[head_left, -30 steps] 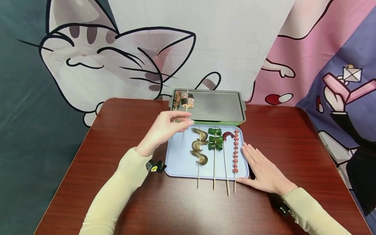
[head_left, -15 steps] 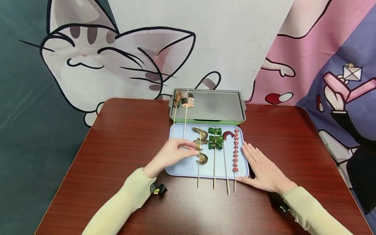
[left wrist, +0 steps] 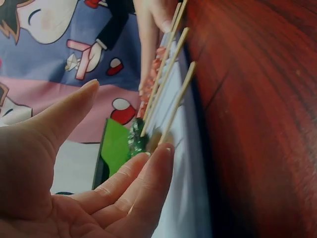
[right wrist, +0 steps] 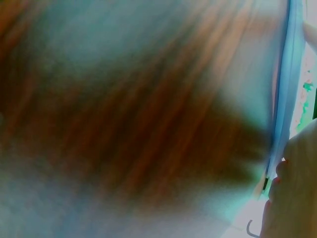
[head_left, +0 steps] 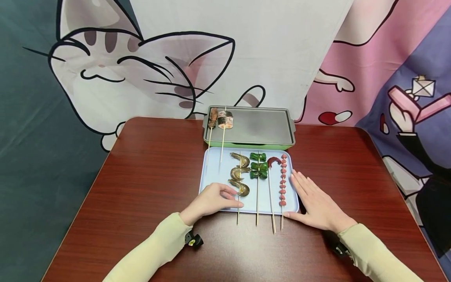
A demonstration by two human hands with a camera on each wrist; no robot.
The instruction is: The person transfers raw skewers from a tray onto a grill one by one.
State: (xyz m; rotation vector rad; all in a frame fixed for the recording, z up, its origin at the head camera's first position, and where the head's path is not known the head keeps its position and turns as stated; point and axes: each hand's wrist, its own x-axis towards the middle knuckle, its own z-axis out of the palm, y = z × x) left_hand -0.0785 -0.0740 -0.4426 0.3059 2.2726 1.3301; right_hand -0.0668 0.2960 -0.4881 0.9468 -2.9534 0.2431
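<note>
My left hand [head_left: 215,199] hovers over the near left part of the light blue tray [head_left: 215,172], beside the stick of the shrimp skewer [head_left: 240,188]. In the left wrist view its thumb stands well apart from the fingers [left wrist: 157,168], whose tips are close to that stick; whether they touch it I cannot tell. To the right on the tray lie a green vegetable skewer [head_left: 258,166], a dark red curled tentacle skewer [head_left: 273,161] and a skewer of small pink pieces [head_left: 283,180]. My right hand [head_left: 318,203] rests with straight fingers along the tray's right edge.
Behind the tray stands a green-sided grill with a grey plate [head_left: 260,127]. A brown meat skewer [head_left: 213,118] and a thick pale roll skewer [head_left: 225,120] lie at its left, sticks reaching over the tray. All stand on a reddish wooden table [head_left: 151,168].
My left hand has come from the grill's near edge down and toward me, over the tray to the shrimp skewer's stick. The right hand has stayed at the tray's edge.
</note>
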